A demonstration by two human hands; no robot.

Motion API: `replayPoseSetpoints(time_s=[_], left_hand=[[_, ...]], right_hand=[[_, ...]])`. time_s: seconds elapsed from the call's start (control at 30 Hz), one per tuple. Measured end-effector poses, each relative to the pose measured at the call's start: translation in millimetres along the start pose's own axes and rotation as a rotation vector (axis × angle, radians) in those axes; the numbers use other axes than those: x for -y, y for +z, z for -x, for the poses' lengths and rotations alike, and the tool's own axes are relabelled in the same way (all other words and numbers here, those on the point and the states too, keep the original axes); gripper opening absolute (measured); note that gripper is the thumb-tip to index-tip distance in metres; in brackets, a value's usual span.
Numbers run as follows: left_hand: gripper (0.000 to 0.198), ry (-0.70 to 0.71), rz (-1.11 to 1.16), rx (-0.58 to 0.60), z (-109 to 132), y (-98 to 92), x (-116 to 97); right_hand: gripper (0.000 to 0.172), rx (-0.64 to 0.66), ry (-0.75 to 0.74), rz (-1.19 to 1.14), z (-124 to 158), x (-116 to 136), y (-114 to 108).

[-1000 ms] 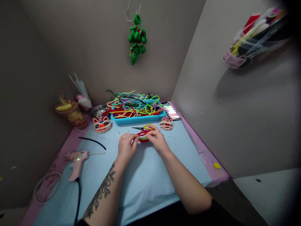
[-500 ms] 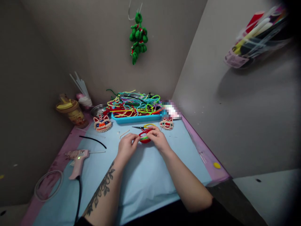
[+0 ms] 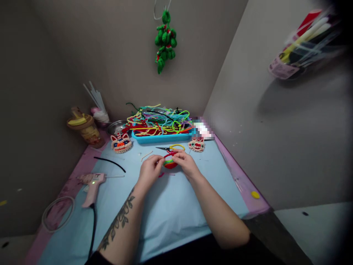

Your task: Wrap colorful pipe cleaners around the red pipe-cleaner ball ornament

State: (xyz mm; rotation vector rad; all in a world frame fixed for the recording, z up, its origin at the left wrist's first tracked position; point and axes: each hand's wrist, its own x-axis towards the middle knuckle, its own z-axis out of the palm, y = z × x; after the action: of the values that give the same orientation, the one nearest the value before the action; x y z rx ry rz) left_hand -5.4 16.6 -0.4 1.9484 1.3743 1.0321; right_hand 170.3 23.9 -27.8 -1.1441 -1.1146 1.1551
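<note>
Left hand (image 3: 151,168) and right hand (image 3: 185,164) pinch opposite sides of a small, curved red-and-green fuzzy-stem piece (image 3: 171,165), apparently shaping it; next move likely needs steady grips.

Small rounded red piece (image 3: 171,166) (bright green band (image 3: 168,162) across it), between left grip (image 3: 150,168) and right grip (image 3: 185,165).

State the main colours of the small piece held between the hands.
The held piece is mainly red with bright green; it shows best in the head view.
</note>
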Motion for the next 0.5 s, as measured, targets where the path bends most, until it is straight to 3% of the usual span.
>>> replayPoseSetpoints(time_s=[0.2, 0.5], left_hand=[[0.032, -0.171, 0.171, 0.076, -0.9, 0.2, -4.0], [0.036, -0.243, 0.433, 0.253, -2.2, 2.5, -4.6]], right_hand=[[0.016, -0.016, -0.068, 0.062, 1.4, -0.1, -0.2], [0.01, -0.09, -0.319, 0.354, 10.8, 12.0, 3.8]])
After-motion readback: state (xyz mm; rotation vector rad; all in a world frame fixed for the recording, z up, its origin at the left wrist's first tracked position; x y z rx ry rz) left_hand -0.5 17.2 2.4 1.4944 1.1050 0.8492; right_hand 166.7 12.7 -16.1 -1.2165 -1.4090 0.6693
